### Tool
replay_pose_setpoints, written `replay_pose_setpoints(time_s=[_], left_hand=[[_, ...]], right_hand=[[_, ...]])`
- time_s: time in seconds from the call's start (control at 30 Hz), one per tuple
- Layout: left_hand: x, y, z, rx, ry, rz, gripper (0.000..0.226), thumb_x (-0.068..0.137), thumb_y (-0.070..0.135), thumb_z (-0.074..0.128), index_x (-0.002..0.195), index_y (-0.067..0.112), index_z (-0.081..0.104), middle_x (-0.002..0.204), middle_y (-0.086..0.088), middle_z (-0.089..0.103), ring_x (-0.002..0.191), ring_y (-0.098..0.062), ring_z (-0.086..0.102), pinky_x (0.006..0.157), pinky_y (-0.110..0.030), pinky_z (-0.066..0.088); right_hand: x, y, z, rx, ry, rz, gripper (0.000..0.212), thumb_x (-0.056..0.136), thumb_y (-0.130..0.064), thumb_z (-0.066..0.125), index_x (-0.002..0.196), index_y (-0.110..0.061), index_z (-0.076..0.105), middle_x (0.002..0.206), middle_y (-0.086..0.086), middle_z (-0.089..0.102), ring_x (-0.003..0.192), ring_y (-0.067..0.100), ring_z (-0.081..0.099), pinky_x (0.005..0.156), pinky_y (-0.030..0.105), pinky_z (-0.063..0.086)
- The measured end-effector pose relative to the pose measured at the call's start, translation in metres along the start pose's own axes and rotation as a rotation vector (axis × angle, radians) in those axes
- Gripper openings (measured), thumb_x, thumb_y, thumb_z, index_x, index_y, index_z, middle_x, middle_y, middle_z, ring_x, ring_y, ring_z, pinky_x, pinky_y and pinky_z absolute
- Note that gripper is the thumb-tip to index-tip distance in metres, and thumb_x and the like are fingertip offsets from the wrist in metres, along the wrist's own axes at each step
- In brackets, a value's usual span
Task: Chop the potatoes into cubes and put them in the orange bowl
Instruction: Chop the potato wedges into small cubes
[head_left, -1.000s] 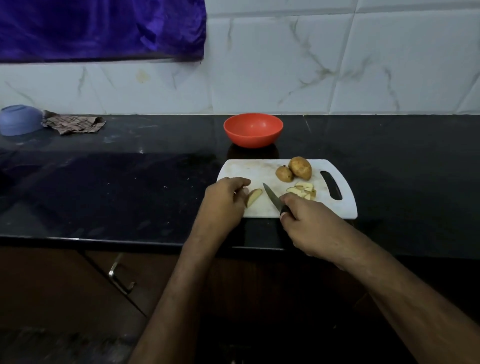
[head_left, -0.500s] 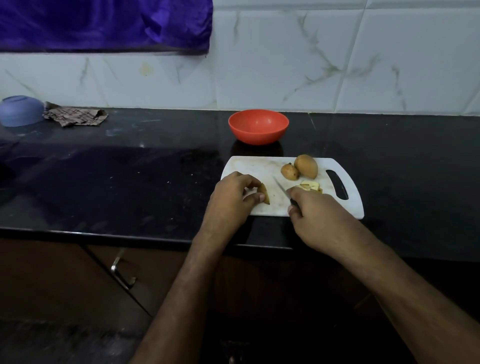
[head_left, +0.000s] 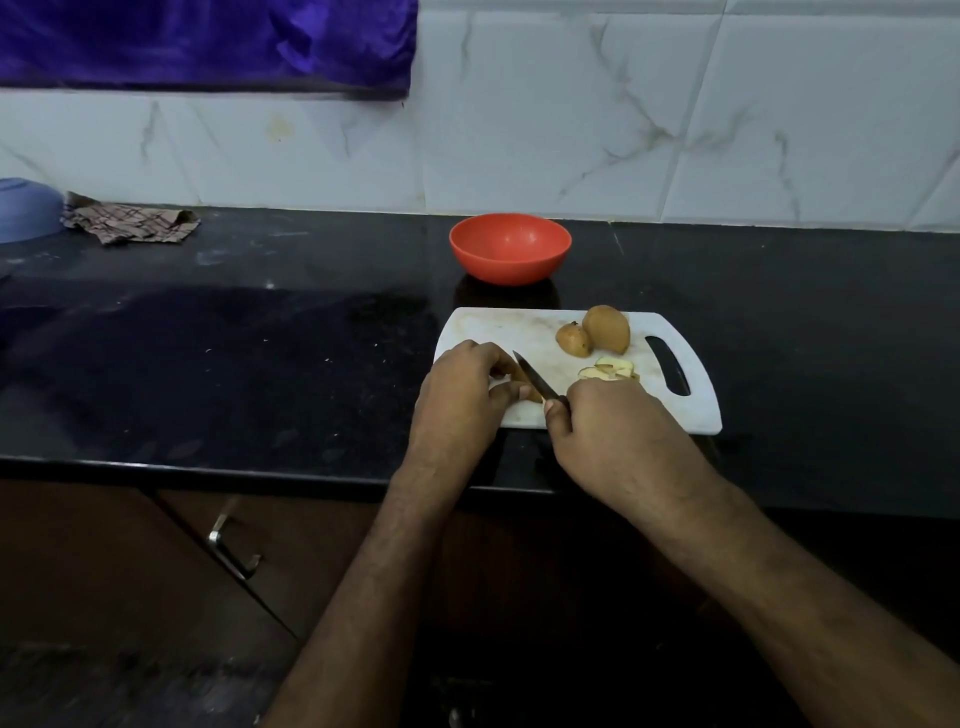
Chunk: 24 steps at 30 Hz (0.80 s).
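**Wedge under the knife; bowl holds nothing visible**

The potato wedge (head_left: 525, 391) lies on the near left part of the white cutting board (head_left: 498, 325), mostly hidden under the left hand (head_left: 460, 397). Only a brown strip of it shows between fingertips and blade. Its long axis appears to run from near-right to far-left, roughly parallel to the blade; its ends cannot be made out.

The left hand pinches the wedge, fingers curled over it, thumb on the near side. The right hand (head_left: 618, 436) is closed round the handle of a small dark knife (head_left: 535, 379), whose tip points away and to the left. The blade lies just beside the wedge, touching or nearly touching; which, cannot be told.

Judgement on the step: the wedge needs cutting into strips, then crosswise into cubes. Since the blade is aligned with the long axis, a lengthwise cut seems the one in hand. The left fingertips should stay tucked back from the edge, and the flat cut face should sit down on the board so that the piece does not roll.

Further right on the board: a pile of pale slices (head_left: 610, 370), partly behind the right hand, and beyond them two unpeeled potatoes (head_left: 605, 328) touching each other. The orange bowl (head_left: 510, 249) stands on the black counter (head_left: 260, 338) behind the board, apart from it.
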<state>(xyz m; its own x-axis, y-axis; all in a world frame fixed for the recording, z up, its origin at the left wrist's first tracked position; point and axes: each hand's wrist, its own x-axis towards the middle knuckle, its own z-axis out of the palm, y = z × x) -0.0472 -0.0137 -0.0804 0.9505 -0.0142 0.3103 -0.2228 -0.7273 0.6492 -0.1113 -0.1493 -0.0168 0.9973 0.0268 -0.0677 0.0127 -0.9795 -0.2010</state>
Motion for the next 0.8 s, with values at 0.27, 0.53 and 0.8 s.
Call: replay_pose_setpoints(time_s=[0.27, 0.53, 0.8], left_hand=[[0.014, -0.009, -0.008, -0.018, -0.081, 0.177, 0.058, 0.075, 0.026, 0.087, 0.126, 0.034, 0.06, 0.131, 0.014, 0.046, 0.117, -0.002, 0.043, 0.095, -0.029, 0.038], [0.046, -0.018, -0.022, -0.054, -0.433, 0.295, 0.025, 0.079, 0.027, 0.084, 0.099, 0.037, 0.073, 0.105, 0.026, 0.069, 0.114, 0.002, 0.055, 0.117, -0.052, 0.024], [0.048, -0.021, -0.022, -0.239, -0.483, 0.244, 0.025, 0.078, 0.018, 0.085, 0.097, 0.031, 0.075, 0.104, 0.017, 0.073, 0.111, 0.003, 0.061, 0.111, -0.036, 0.041]], right_hand=[[0.003, -0.004, 0.003, -0.02, -0.091, 0.027, 0.028, 0.106, -0.032, 0.043, 0.122, -0.013, 0.056, 0.099, 0.006, 0.058, 0.091, 0.021, 0.055, 0.07, 0.031, 0.04], [0.007, -0.003, -0.004, -0.078, -0.165, 0.014, 0.026, 0.105, -0.031, 0.045, 0.123, -0.015, 0.056, 0.099, 0.004, 0.058, 0.094, 0.02, 0.059, 0.071, 0.031, 0.045], [0.007, -0.003, -0.004, -0.088, -0.184, 0.023, 0.027, 0.106, -0.031, 0.044, 0.124, -0.016, 0.054, 0.103, 0.006, 0.059, 0.096, 0.021, 0.06, 0.069, 0.031, 0.045]])
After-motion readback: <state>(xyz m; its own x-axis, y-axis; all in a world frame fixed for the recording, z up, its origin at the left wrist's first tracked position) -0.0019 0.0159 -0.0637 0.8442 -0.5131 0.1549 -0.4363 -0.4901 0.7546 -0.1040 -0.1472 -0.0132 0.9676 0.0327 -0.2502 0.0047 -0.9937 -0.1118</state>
